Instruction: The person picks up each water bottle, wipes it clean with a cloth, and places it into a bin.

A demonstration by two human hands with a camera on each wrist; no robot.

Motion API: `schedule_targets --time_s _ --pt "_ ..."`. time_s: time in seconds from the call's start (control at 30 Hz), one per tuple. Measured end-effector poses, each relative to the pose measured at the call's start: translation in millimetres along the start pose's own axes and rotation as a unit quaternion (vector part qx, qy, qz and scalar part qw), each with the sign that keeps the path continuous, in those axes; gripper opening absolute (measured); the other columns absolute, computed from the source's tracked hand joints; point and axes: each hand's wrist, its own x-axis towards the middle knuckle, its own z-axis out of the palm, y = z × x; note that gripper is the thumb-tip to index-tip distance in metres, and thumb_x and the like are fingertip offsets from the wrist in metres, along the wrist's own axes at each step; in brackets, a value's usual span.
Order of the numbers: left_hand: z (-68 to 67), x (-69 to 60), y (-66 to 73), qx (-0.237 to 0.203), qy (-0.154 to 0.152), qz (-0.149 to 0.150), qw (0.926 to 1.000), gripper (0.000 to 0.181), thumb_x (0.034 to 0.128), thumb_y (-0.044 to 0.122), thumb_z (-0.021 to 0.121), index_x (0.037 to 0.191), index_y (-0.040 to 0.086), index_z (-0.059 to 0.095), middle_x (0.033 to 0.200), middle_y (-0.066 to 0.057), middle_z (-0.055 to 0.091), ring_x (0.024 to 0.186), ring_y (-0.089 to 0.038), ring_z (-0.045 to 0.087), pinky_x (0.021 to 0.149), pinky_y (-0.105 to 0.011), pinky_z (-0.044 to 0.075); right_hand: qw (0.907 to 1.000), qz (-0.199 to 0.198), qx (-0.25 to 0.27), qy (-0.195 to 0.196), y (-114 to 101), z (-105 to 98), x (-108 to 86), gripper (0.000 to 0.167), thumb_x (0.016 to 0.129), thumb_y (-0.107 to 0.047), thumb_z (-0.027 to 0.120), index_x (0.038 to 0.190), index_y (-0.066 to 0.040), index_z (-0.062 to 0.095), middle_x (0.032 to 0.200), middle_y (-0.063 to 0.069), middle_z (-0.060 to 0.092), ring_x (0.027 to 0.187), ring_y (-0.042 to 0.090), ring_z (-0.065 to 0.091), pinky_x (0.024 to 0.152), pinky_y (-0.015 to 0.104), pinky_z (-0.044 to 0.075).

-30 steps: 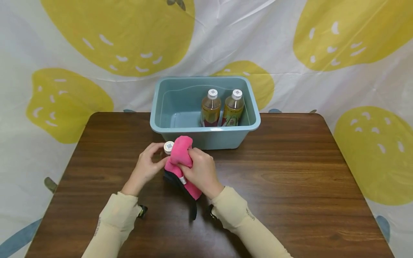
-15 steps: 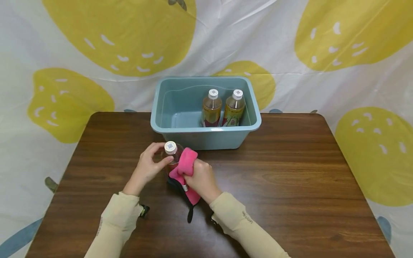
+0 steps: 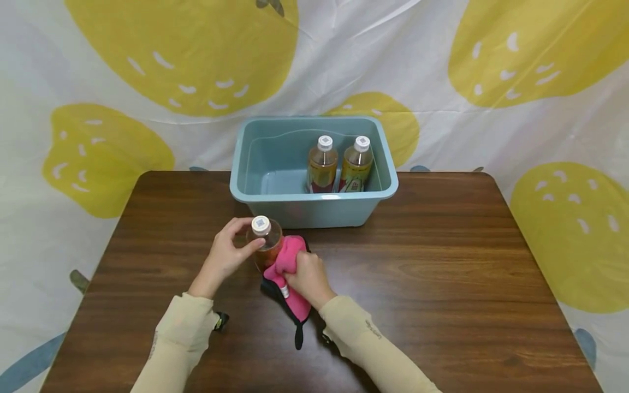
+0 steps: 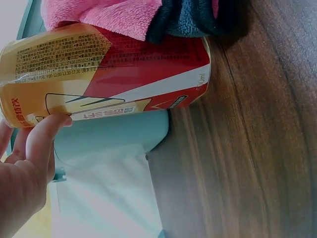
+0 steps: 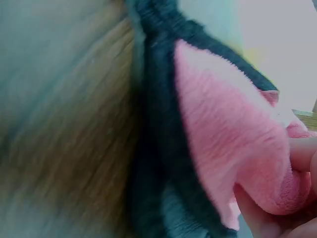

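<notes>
A plastic drink bottle [image 3: 269, 252] with a white cap and a red-and-yellow label [image 4: 148, 74] stands upright on the table in front of the bin. My left hand [image 3: 227, 255] grips it near the shoulder, thumb on the near side and fingers around the far left. In my right hand [image 3: 310, 279] is a bunched pink cloth [image 3: 290, 256] with a dark edge and a hanging loop. The cloth touches the bottle's right side; in the left wrist view it lies along the label. The right wrist view shows fingers [image 5: 257, 213] pinching the pink cloth's folds.
A light blue plastic bin [image 3: 314, 210] stands at the table's back, just behind the held bottle. Two similar capped bottles, a left one [image 3: 322, 169] and a right one [image 3: 356, 166], stand in its right half. A lemon-print sheet [image 3: 196, 54] hangs behind the brown wooden table [image 3: 442, 262].
My right hand and the cloth have moved down and slightly right along the bottle, uncovering its cap and shoulder. The left hand keeps its grip almost in place.
</notes>
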Motion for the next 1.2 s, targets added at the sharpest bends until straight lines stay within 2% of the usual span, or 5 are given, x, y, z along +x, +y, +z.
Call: schedule_targets --time_s 0.2,0.4,0.6,0.83,1.2 --pt "1.8 0.1 -0.7 0.001 0.006 0.015 0.9999 0.039 0.0712 0.005 0.075 0.107 -0.002 0.06 0.095 -0.015 0.058 0.091 -0.026 0.056 0.082 -0.04 0.045 0.9961 -0.048 0.046 0.058 -12.7 -19.8 1.4 0.031 0.068 -0.023 0.078 0.063 -0.008 0.051 0.057 0.002 0.054 0.051 0.015 0.052 0.047 0.022 0.042" --pt "1.5 0.3 -1.2 -0.008 0.005 0.017 0.9998 0.036 0.0719 -0.001 0.072 0.106 -0.003 0.06 0.093 -0.015 0.057 0.087 -0.026 0.053 0.082 -0.037 0.044 0.9831 -0.114 0.065 0.127 -36.4 -52.6 17.7 0.028 0.067 -0.023 0.079 0.07 -0.007 0.056 0.062 0.003 0.054 0.053 0.014 0.051 0.05 0.025 0.044" --pt "0.4 -0.5 -0.6 -0.021 0.003 0.011 0.9997 0.034 0.0738 -0.005 0.068 0.107 -0.003 0.06 0.095 -0.015 0.057 0.089 -0.026 0.053 0.083 -0.038 0.044 0.9895 -0.099 0.036 0.098 -47.6 -60.2 22.9 0.027 0.07 -0.024 0.077 0.079 -0.006 0.06 0.07 0.004 0.057 0.06 0.016 0.057 0.059 0.028 0.051" --pt "0.8 -0.1 -2.1 -0.011 0.013 0.024 0.9996 0.035 0.0726 -0.001 0.072 0.105 -0.003 0.06 0.094 -0.016 0.058 0.087 -0.027 0.054 0.081 -0.041 0.045 0.9867 -0.098 0.044 0.122 -42.5 -50.7 16.8 0.028 0.068 -0.021 0.078 0.072 -0.006 0.055 0.069 0.005 0.058 0.06 0.018 0.058 0.058 0.029 0.05" --pt "1.8 -0.1 -3.8 -0.018 0.006 0.007 0.9998 0.037 0.0742 0.005 0.073 0.108 -0.001 0.059 0.098 -0.016 0.058 0.093 -0.028 0.055 0.084 -0.04 0.043 0.9965 -0.01 0.055 0.063 -15.5 -15.3 1.4 0.022 0.064 -0.011 0.076 0.066 -0.006 0.055 0.062 0.007 0.061 0.054 0.021 0.058 0.052 0.029 0.048"
